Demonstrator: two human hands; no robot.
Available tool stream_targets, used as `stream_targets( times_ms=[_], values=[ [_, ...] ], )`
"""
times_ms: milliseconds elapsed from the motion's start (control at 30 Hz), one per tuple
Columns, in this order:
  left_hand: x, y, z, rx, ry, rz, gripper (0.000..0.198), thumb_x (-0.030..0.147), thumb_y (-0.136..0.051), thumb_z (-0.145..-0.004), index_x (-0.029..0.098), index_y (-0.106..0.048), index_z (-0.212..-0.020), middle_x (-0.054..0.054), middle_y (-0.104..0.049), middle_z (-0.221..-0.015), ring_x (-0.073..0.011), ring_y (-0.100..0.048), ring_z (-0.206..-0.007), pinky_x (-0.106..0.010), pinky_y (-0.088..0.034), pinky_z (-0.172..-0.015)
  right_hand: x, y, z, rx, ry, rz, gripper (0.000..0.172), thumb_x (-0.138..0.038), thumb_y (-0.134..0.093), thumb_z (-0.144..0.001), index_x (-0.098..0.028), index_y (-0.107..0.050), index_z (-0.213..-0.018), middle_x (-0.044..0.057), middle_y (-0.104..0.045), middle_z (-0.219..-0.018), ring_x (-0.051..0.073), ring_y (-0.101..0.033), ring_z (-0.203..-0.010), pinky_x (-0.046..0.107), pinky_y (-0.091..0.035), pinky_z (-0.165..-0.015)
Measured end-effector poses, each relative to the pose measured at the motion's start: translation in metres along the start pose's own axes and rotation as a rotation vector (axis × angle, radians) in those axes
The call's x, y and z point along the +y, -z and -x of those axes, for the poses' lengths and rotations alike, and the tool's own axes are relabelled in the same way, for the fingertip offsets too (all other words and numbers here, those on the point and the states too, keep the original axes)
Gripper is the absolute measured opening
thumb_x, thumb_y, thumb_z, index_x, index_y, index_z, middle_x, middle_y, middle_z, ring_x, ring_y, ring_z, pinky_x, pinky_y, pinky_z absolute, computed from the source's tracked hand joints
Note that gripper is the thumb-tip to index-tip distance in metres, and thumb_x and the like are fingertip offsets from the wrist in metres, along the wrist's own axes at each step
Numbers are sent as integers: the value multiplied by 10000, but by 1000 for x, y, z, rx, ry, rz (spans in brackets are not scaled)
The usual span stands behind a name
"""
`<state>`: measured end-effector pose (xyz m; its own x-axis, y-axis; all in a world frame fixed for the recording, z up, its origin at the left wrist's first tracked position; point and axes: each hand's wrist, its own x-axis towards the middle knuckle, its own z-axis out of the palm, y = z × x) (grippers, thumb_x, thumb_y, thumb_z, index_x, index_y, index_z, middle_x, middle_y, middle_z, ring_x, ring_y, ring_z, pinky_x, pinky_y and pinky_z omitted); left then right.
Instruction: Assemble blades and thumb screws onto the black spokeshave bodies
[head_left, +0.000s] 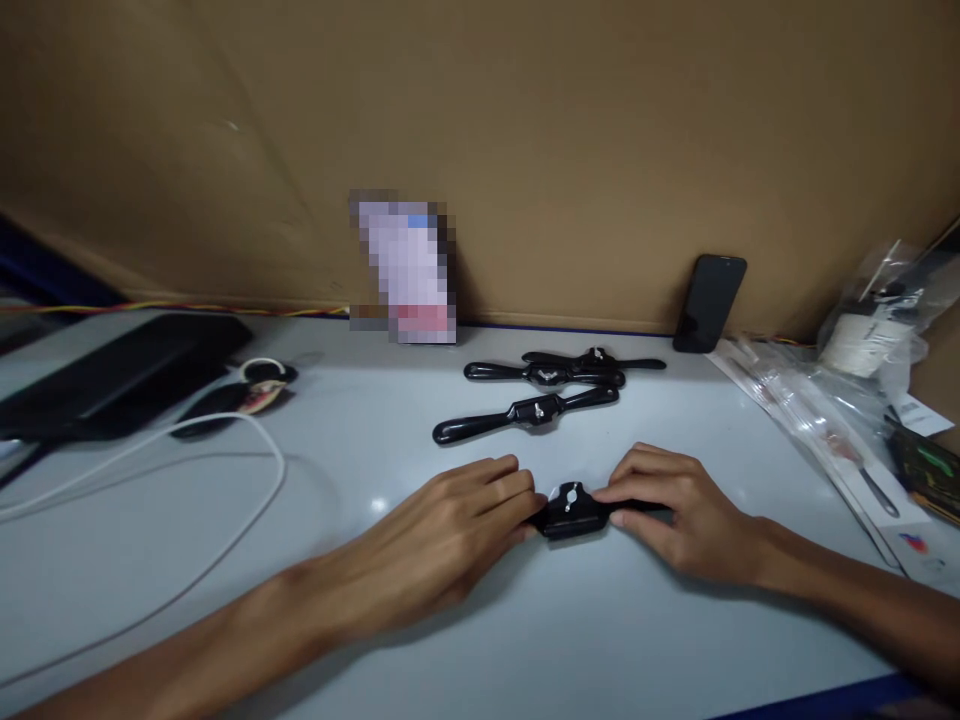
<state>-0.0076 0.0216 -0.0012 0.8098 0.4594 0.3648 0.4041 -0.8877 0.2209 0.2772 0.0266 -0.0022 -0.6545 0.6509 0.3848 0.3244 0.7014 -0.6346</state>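
Note:
A black spokeshave (574,512) with a silver-coloured screw on its middle body lies level between my two hands, low over the table. My left hand (469,525) is closed round its left handle, which the fingers mostly hide. On the other side, my right hand (679,510) pinches the right handle between thumb and fingers, and the handle's end shows past them. Just beyond my hands lies another black spokeshave (538,410), set at a slant. Two more, a spokeshave (546,374) and a partly overlapped spokeshave (600,358), rest touching or nearly touching behind it.
A blurred-out upright screen (412,270) and a dark phone (711,303) lean against the cardboard wall (555,150). Plastic-wrapped packages (832,440) and a white roll (862,340) sit at right. At left are a black laptop-like object (127,375) and a white cable (281,465).

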Motion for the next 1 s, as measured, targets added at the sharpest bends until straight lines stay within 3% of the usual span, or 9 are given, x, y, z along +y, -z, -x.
stream_targets(
  times_ms=[200, 400, 667, 733, 867, 1000],
  values=[
    [-4, 0, 1, -33, 71, 44, 207, 189, -426, -1139, 187, -632, -1116, -37, -675, -936, -212, -615, -797, -328, -511, -718, -2, 3, -2, -107, -103, 55, 449, -107, -620, -967, -167, -662, -1410, 85, -705, -1042, 218, -650, -960, 394, -566, -888],
    [-9, 0, 2, -78, 122, 79, 243, 283, -433, -1155, 185, -641, -1234, -53, -674, -1013, -217, -639, -863, -334, -521, -746, -2, -1, -2, -112, -129, 129, 241, -98, -638, -977, -135, -794, -1157, 105, -679, -1029, 228, -641, -968, 396, -546, -897],
    [-10, -2, -1, -95, 97, 22, 284, 253, -401, -1156, 169, -673, -1146, -61, -681, -1007, -224, -644, -864, -350, -523, -765, 5, -2, -3, -126, -93, 144, 206, -123, -606, -1008, -147, -786, -1107, 98, -661, -1017, 228, -613, -961, 405, -527, -904],
    [-13, -3, -2, -93, 93, 7, 263, 253, -422, -1151, 173, -670, -1182, -64, -687, -1025, -229, -653, -881, -355, -532, -775, 4, -1, -4, -125, -106, 153, 264, -107, -612, -988, -135, -752, -1210, 95, -662, -1023, 226, -613, -959, 409, -528, -911],
    [-16, -4, -3, -81, 86, -22, 233, 244, -459, -1135, 176, -668, -1211, -70, -694, -1024, -240, -664, -892, -370, -544, -786, 1, 3, -9, -211, -96, 200, 570, -92, -592, -976, -190, -557, -1536, 79, -648, -1047, 225, -599, -962, 408, -527, -913],
    [-15, -5, -4, -73, 83, -24, 198, 210, -484, -1117, 181, -673, -1170, -63, -693, -1004, -234, -658, -875, -357, -541, -759, 3, 5, -10, -239, -96, 196, 490, -94, -571, -989, -223, -647, -1456, 94, -641, -1102, 231, -608, -998, 403, -523, -924]
  ],
)
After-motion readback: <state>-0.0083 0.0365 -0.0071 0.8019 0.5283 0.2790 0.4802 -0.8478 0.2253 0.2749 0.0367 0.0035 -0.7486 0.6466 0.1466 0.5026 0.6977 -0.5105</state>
